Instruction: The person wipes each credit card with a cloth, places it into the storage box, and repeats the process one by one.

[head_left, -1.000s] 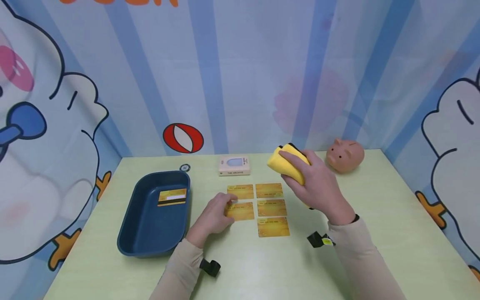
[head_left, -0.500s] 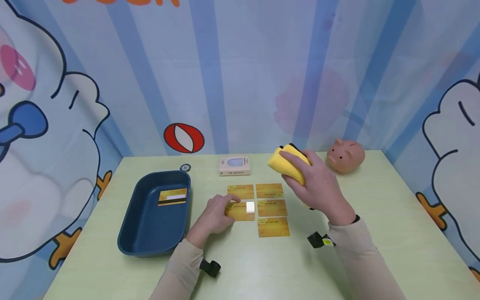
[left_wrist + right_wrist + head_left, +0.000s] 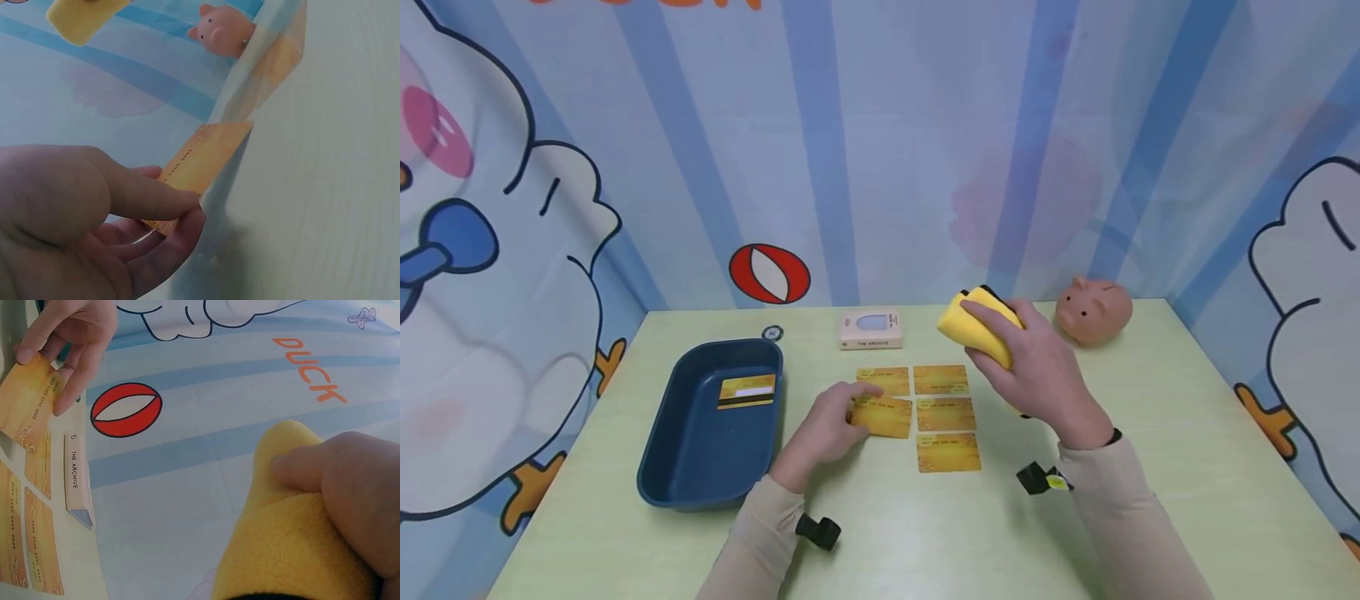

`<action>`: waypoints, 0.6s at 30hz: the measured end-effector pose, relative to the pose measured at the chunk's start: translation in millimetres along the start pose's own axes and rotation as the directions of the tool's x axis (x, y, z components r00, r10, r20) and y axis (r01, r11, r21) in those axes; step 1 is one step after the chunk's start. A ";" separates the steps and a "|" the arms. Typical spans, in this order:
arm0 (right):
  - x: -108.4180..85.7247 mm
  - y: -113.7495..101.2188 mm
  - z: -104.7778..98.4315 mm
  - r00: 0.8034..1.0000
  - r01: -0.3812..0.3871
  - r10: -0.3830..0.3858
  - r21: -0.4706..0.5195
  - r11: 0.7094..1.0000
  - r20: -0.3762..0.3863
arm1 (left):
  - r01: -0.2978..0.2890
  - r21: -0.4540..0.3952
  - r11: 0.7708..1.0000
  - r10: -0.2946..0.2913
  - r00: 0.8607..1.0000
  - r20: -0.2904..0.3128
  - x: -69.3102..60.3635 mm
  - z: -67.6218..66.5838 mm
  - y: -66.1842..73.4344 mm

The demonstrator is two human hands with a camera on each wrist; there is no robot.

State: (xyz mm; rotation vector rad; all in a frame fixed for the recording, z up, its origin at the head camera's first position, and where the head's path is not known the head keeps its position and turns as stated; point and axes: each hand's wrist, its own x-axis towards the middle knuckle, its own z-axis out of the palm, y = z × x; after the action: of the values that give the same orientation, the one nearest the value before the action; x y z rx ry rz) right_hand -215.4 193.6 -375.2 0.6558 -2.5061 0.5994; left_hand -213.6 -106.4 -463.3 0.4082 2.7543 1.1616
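Head view: the left hand (image 3: 827, 423) pinches the near-left gold bank card (image 3: 886, 417) by its left end, the card tilted a little over the pale tabletop (image 3: 910, 533). Its front is shiny golden yellow with rounded corners and a line of small digits. Four matching gold cards (image 3: 946, 414) lie flat: one behind it, three in a column just to its right. The right hand (image 3: 1036, 360) grips a bundled yellow cloth (image 3: 977, 327), dark at its edging, raised off the table. Left of the left hand, a navy tray (image 3: 653, 454) holds another card (image 3: 747, 392), stripe side up; its right wall runs near the left forearm. Table surface stretches from the cards towards the person, and between the cards and the piggy bank (image 3: 1094, 312) by the back edge.

Left wrist view: thumb and fingers clasp one end of the card, which slants up with its shadow below; I cannot tell whether any edge touches the table.

Right wrist view: the cloth looks fuzzy under the thumb. The "THE ARCHIVE" box (image 3: 77, 481) stands between the cards and the striped backdrop (image 3: 169, 519).
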 end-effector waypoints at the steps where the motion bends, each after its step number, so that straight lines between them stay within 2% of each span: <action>1: 0.1 -0.1 -0.3 1.000 -0.002 0.002 0.002 1.000 0.002 | 0.005 -0.017 1.000 -0.005 1.000 0.000 -0.1 -0.6 1.0; 8: 0.6 -0.3 -3.2 1.000 -0.009 0.009 0.013 1.000 0.005 | 0.012 -0.107 0.994 -0.011 1.000 0.011 0.9 -6.9 11.8; 12: 0.6 -0.8 -3.8 1.000 -0.006 0.006 0.021 1.000 0.006 | -0.018 -0.167 0.986 0.016 1.000 -0.014 1.9 -13.6 22.1; 15: 1.1 -0.8 -3.4 1.000 -0.007 0.007 0.025 1.000 0.008 | -0.041 -0.229 0.973 0.032 0.999 -0.043 3.4 -17.7 28.9; 18: 0.9 -1.9 -3.4 1.000 -0.005 0.005 0.032 0.999 0.003 | -0.044 -0.315 0.948 0.029 0.998 -0.053 5.8 -19.6 33.2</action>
State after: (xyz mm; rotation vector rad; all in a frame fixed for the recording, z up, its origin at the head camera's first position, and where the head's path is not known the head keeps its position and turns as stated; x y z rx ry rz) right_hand -213.9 193.6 -371.5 0.6631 -2.5062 0.6413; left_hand -216.9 -96.0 -425.9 0.3980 2.5411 1.6082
